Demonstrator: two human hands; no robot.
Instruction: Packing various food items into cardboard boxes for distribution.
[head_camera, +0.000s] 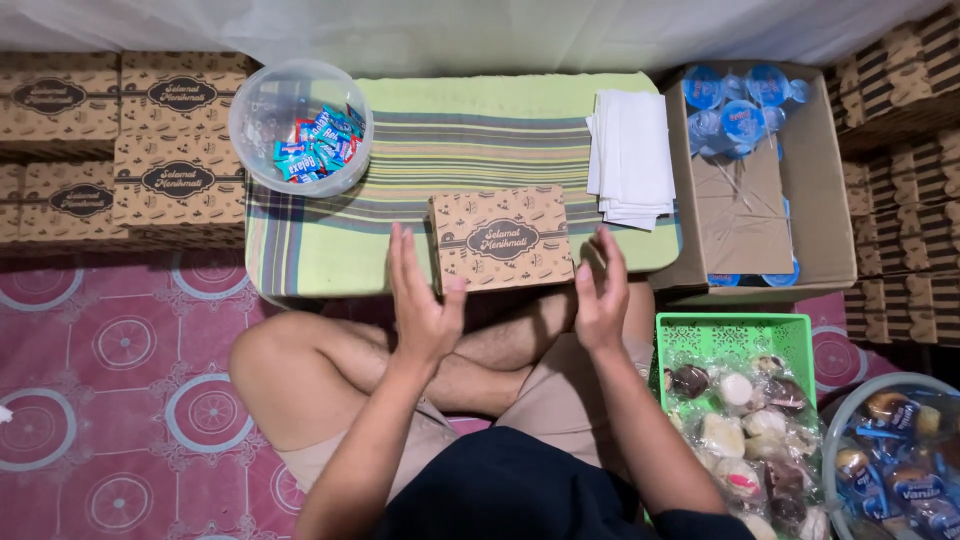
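A closed brown box (502, 238) is set at the near edge of the striped surface (440, 130), in the middle of the frame. The left hand (422, 300) and the right hand (601, 292) are held open, one on each side of it; both grips are released and nothing is grasped. The left thumb is seen just at the box's lower left corner; whether it touches cannot be told.

The step in hand is judged to be the handling of one finished box, with both palms poised to close on its sides. For the next move, an even two-sided hold would be called for, so that the lid is kept shut.

Counted on the surface: one box, one clear tub (300, 125) of blue sweets at upper left, one stack of white napkins (632, 155) at upper right. At the right, one open carton (760, 170) of sealed water cups is seen; below it, one green basket (735, 345) of wrapped cakes, and one more tub of packets at the lower right corner. Stacked brown boxes are piled at both frame edges; their number cannot be counted fully.
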